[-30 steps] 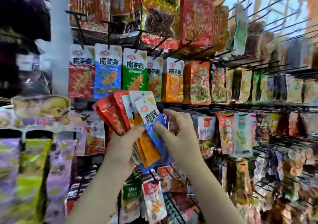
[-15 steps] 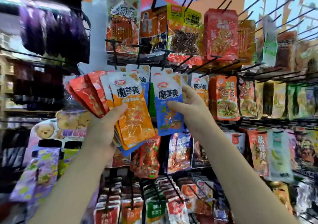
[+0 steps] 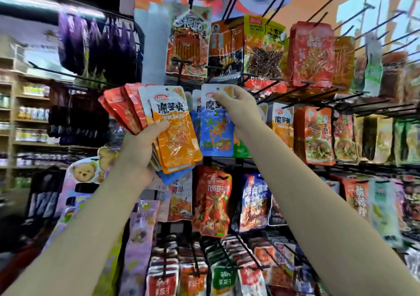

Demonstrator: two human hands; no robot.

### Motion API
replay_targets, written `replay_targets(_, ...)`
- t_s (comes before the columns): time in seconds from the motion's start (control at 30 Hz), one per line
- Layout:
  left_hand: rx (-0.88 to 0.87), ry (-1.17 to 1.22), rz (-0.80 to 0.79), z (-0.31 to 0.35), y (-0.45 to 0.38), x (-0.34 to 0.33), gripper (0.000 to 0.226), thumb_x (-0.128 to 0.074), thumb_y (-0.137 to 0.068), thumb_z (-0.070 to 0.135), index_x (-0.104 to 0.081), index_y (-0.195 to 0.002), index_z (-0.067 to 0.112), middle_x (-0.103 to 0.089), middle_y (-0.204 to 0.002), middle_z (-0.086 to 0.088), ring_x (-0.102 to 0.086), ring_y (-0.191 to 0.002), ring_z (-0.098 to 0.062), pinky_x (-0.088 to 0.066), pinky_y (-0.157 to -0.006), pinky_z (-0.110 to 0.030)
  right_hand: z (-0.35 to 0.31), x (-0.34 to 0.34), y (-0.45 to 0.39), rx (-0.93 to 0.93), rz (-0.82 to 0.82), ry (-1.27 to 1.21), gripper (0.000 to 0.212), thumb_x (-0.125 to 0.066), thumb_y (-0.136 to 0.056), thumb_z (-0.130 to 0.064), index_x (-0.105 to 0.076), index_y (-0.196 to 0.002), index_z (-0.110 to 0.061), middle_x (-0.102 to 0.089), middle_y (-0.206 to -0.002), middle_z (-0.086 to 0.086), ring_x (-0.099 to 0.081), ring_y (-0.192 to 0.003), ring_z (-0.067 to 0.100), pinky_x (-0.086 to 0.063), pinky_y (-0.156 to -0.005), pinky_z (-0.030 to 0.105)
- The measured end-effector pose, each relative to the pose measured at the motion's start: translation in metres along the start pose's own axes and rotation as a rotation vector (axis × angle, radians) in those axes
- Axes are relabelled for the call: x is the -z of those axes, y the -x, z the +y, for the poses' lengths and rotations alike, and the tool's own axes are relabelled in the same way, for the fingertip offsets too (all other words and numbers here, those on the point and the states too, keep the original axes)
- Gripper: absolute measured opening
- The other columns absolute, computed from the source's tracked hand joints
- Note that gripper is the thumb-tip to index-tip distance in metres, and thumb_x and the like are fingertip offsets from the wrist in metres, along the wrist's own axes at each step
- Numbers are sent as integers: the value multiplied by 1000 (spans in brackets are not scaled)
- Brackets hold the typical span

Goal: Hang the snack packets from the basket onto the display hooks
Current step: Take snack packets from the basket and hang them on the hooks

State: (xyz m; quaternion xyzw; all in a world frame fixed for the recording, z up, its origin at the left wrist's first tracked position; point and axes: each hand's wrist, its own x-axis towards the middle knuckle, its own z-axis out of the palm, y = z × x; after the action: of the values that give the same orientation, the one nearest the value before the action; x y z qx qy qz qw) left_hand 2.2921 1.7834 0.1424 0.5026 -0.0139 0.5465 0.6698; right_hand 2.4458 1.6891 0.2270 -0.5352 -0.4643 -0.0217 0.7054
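My left hand [image 3: 138, 150] grips a fanned bundle of snack packets [image 3: 159, 123], red ones at the left and an orange one in front. My right hand [image 3: 241, 111] pinches the top of a single blue packet [image 3: 216, 132] and holds it upright against the middle row of the display rack. Just behind it hang more blue packets of the same brand [image 3: 195, 118]. An orange packet of that brand [image 3: 281, 123] hangs to the right. Black display hooks [image 3: 279, 95] jut out above the blue packet. The hook tip at the packet's hole is hidden. No basket is in view.
The rack is packed with hanging packets above [image 3: 266, 50], below [image 3: 213, 202] and to the right [image 3: 318, 134]. Bare black hooks [image 3: 363, 18] stick out at the upper right. A shelf aisle [image 3: 29, 114] and a teddy-bear card display [image 3: 84, 173] lie to the left.
My right hand drew the blue packet out of the bundle and raised it to the middle row. The left hand lifted the bundle too, and my view tilted upward.
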Motion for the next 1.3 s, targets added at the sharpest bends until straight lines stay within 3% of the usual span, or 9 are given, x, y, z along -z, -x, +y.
replay_targets(0.2, 72, 27, -43, -4, -4, 3, 15, -63, -95, 11, -69, -107, 19, -79, -87, -3, -77, -76, -23, -61, -55, -36, -3, -8, -9, 43, 58, 73, 27, -72, -93, -35, -63, -73, -19, -60, -83, 19, -55, -74, 28, -49, -64, 48)
replay_targets(0.37, 51, 4, -62, -6, -10, 3, 11, -64, -95, 13, -69, -104, 18, -78, -93, -4, -77, -82, -25, -63, -64, -40, -2, -14, -15, 99, 60, 72, 35, -74, -91, -36, -67, -111, -8, -71, -106, 19, -69, -95, 39, -58, -80, 55)
replay_targets(0.7, 29, 11, -82, -9, -12, 1, 12, -62, -96, 11, -69, -102, 18, -78, -89, -3, -77, -79, -24, -62, -59, -36, -2, -19, -20, 77, 45, -28, 37, -75, -85, -27, -47, -74, -5, -45, -80, 15, -45, -73, 25, -42, -64, 42)
replay_targets(0.83, 37, 31, -91, -9, -12, 0, 14, -62, -96, 10, -69, -105, 18, -79, -91, -3, -77, -81, -24, -63, -62, -37, -8, -21, -18, 35, 126, -11, 48, -68, -95, -31, -56, -94, 15, -38, -83, 30, -34, -70, 36, -31, -76, 36)
replay_targets(0.9, 26, 31, -105, -10, -11, 0, 16, -61, -97, 9, -68, -106, 19, -79, -90, -1, -77, -81, -24, -63, -62, -38, -5, -17, -16, 38, 138, 60, 51, -59, -102, -32, -58, -117, 17, -51, -106, 43, -33, -81, 20, -41, -74, 40)
replay_targets(0.93, 22, 26, -112, -9, -10, 0, 16, -60, -97, 8, -68, -105, 19, -79, -88, 0, -77, -81, -23, -63, -61, -37, -2, -16, -17, 38, 143, 95, 48, -56, -103, -31, -60, -119, 14, -55, -118, 42, -51, -121, 45, -48, -77, 45)
replay_targets(1.03, 14, 16, -134, -9, -8, 1, 16, -62, -95, 9, -68, -104, 20, -79, -88, 1, -77, -80, -23, -63, -61, -36, 1, -9, -9, 138, 177, 253, 32, -54, -103, -29, -71, -110, -2, -71, -100, 21, -65, -90, 39, -57, -82, 50)
replay_targets(1.13, 15, 19, -174, -5, -4, 1, 29, -69, -79, 18, -69, -109, 17, -79, -92, -2, -77, -84, -24, -64, -65, -40, -1, 5, 15, 321, 220, 369, 16, -56, -102, -29, -63, -98, -16, -62, -84, -5, -57, -77, 10, -48, -68, 18)
replay_targets(1.3, 62, 30, -280, -10, 1, -22, 26, -67, -83, 16, -68, -109, 12, -79, -91, -4, -77, -81, -24, -62, -59, -36, 0, 7, 54, 207, -80, 294, 44, -69, -91, -47, -56, -81, -6, -58, -71, 5, -56, -63, 15, -44, -55, 26)
